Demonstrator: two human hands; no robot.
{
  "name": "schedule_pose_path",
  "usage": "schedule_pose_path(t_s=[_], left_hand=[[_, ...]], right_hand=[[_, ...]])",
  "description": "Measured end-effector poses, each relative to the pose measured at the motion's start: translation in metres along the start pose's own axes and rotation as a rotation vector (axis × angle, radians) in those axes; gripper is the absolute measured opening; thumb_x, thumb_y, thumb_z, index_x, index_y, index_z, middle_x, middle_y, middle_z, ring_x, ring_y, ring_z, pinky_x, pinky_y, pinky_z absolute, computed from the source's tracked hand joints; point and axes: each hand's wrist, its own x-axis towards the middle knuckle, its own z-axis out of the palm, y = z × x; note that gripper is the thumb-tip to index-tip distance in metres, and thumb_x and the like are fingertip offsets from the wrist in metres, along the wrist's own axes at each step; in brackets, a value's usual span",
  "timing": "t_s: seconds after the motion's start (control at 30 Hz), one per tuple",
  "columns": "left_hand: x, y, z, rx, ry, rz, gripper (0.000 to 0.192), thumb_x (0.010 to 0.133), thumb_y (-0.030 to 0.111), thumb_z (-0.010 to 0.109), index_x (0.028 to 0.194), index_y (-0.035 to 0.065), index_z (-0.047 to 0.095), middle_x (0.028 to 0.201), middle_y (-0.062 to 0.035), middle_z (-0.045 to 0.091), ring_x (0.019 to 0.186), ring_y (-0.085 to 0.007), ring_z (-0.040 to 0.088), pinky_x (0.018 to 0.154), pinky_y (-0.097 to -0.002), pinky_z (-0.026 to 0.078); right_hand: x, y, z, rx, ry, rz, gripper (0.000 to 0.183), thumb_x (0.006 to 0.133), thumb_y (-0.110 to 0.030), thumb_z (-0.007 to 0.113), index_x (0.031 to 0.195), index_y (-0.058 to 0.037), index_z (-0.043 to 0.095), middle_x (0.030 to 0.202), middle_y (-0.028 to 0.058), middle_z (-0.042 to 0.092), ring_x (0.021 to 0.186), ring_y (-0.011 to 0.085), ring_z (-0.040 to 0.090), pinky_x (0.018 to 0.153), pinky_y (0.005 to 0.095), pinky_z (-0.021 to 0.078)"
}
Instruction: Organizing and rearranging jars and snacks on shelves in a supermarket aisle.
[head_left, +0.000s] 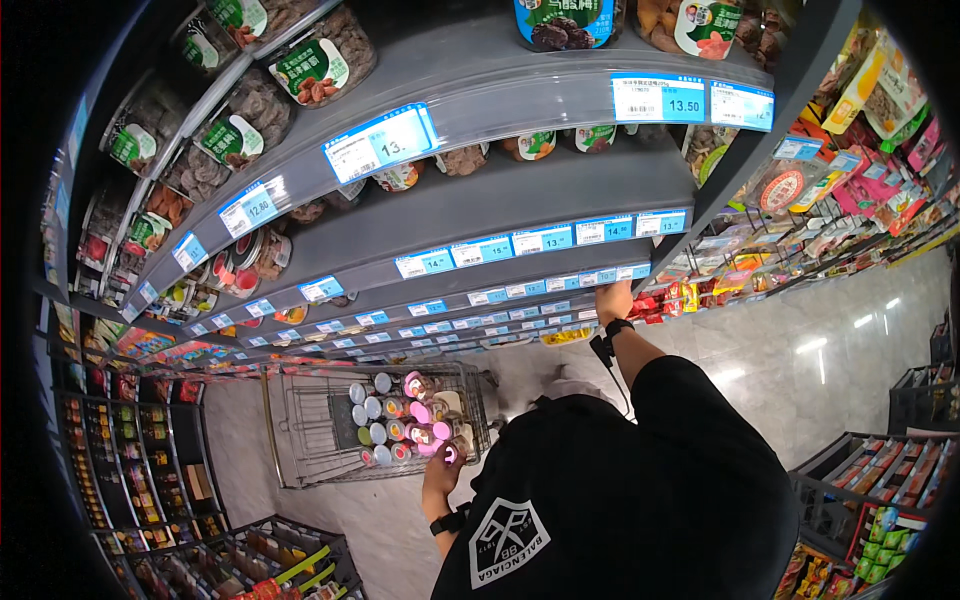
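Observation:
My left hand (445, 478) is at the near side of a wire shopping cart (306, 450), with its fingers around a pink-lidded jar (451, 454). Several other jars stand in the cart, some with silvery lids (373, 407) and others with pink lids (420, 412). At the right end of a grey shelf unit, my right hand (615, 301) reaches in beside a lower shelf edge with price tags (606, 276). Its fingertips are hidden there, so I cannot see whether it holds anything.
Clear tubs of dried fruit (322, 56) fill upper shelves. Hanging snack bags (795, 180) line the right side. Dark display bins (300, 555) stand at lower left, and other bins (847, 472) at lower right. Pale tiled floor (765, 337) shows between them.

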Motion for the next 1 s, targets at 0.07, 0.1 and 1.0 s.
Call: schedule_pose_path(t_s=[0.07, 0.1, 1.0], left_hand=[[0.002, -0.004, 0.008, -0.005, 0.037, 0.022, 0.061, 0.089, 0.04, 0.074, 0.137, 0.0068, 0.055, 0.121, -0.0248, 0.067, 0.101, -0.0331, 0.07, 0.086, -0.0415, 0.055], [0.003, -0.006, 0.012, -0.048, 0.04, 0.045, 0.061, 0.089, 0.04, 0.074, 0.136, 0.0065, 0.055, 0.12, -0.025, 0.067, 0.102, -0.0325, 0.07, 0.086, -0.041, 0.055], [-0.01, 0.036, 0.018, -0.094, 0.047, -0.021, 0.074, 0.09, 0.031, 0.073, 0.149, 0.0078, 0.035, 0.12, -0.0255, 0.065, 0.102, -0.0391, 0.068, 0.086, -0.0456, 0.054]], right_hand=[[0.009, -0.006, 0.004, -0.056, -0.047, 0.063, 0.051, 0.082, -0.024, 0.071, 0.128, -0.0074, 0.055, 0.127, 0.0213, 0.057, 0.104, 0.0448, 0.063, 0.085, 0.0533, 0.0529], [0.013, -0.007, 0.004, -0.052, -0.106, 0.196, 0.052, 0.087, -0.032, 0.066, 0.132, -0.0093, 0.054, 0.127, 0.0212, 0.061, 0.109, 0.0437, 0.062, 0.089, 0.0506, 0.0526], [0.025, 0.026, 0.005, -0.377, -0.179, -0.201, 0.024, 0.077, -0.025, 0.075, 0.093, -0.0082, 0.073, 0.09, 0.0173, 0.072, 0.083, 0.0399, 0.069, 0.077, 0.0502, 0.055]])
